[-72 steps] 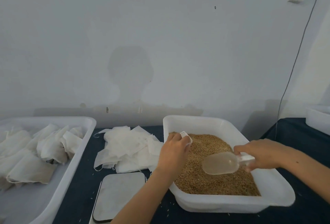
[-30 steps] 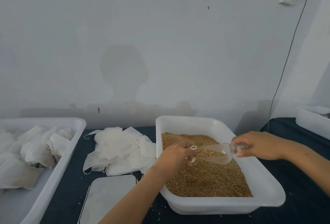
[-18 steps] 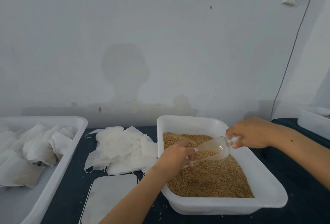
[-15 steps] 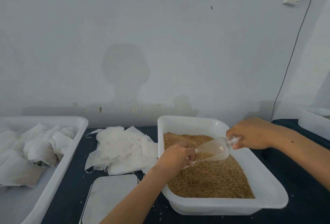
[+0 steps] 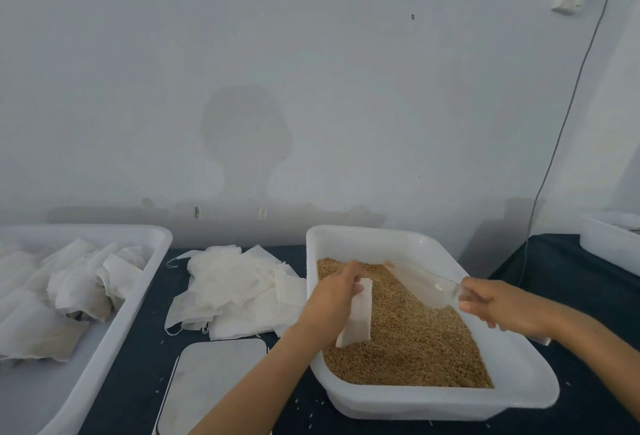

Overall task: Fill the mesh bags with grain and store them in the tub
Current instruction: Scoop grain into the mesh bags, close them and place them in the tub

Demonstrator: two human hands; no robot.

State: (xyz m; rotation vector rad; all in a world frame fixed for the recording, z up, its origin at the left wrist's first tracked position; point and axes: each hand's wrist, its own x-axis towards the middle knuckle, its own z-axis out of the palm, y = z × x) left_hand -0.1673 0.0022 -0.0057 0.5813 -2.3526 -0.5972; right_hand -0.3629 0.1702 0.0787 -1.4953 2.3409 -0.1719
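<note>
Holding, left hand (image 5: 337,299): my fingers curled round the top of a white mesh bag (image 5: 356,315), which hangs over the grain (image 5: 415,341).
Right hand (image 5: 498,303): clamped on the handle of a clear scoop (image 5: 424,282), bowl over the grain, apart from the bag.
Grain tub (image 5: 363,238): white, in front of me.
Empty bags (image 5: 239,287): heaped just left of it.
Storage tub (image 5: 114,323): far left, holds filled bags (image 5: 69,290).
Scale (image 5: 211,382): near edge, between tubs.

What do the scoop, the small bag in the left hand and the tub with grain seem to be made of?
Scoop: probably clear plastic, smooth; the grain shows through it.
Small bag: seems thin white mesh or non-woven fabric, matte; it hangs limp from the left hand.
Tub: likely white plastic, slightly translucent, with a smooth rounded rim.
</note>
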